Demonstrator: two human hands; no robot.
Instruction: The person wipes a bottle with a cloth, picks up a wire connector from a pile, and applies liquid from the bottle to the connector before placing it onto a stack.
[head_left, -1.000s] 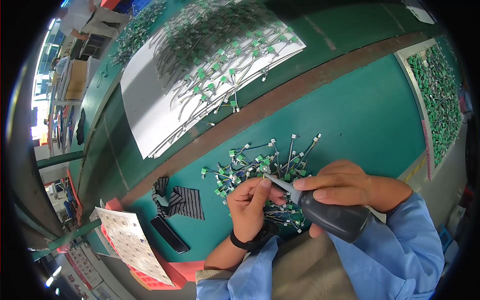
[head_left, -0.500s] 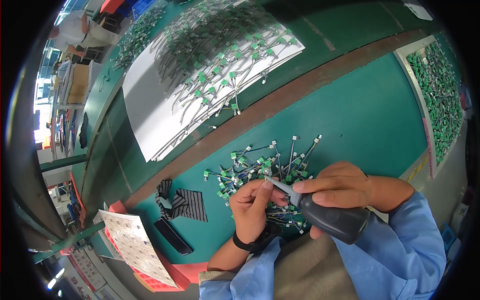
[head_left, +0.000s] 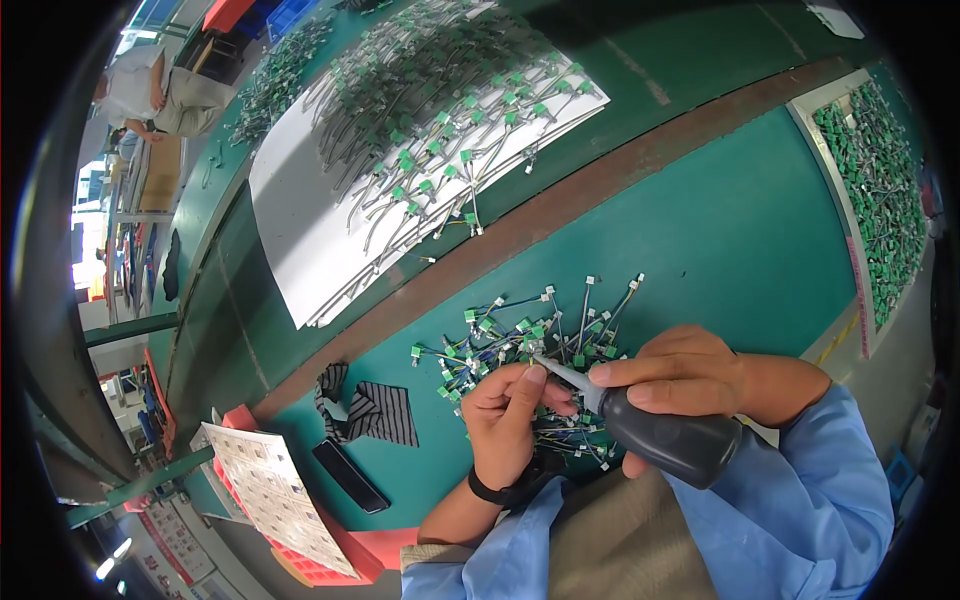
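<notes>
Black squeeze bottle (head_left: 672, 440) lies tilted in the right hand (head_left: 690, 378), fingers curled over its top and thumb underneath. Its grey nozzle (head_left: 570, 376) points at the left hand (head_left: 503, 420), whose thumb and index finger pinch a small part, too hidden to make out. Green-and-white wired connectors (head_left: 487, 326) spread beyond and between both hands; left of the left hand lie a striped cloth (head_left: 388, 412) and a dark phone (head_left: 350, 478).

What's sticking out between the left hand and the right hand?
The grey nozzle of the dark squeeze bottle, with wired green connectors behind; the head view shows it.
</notes>
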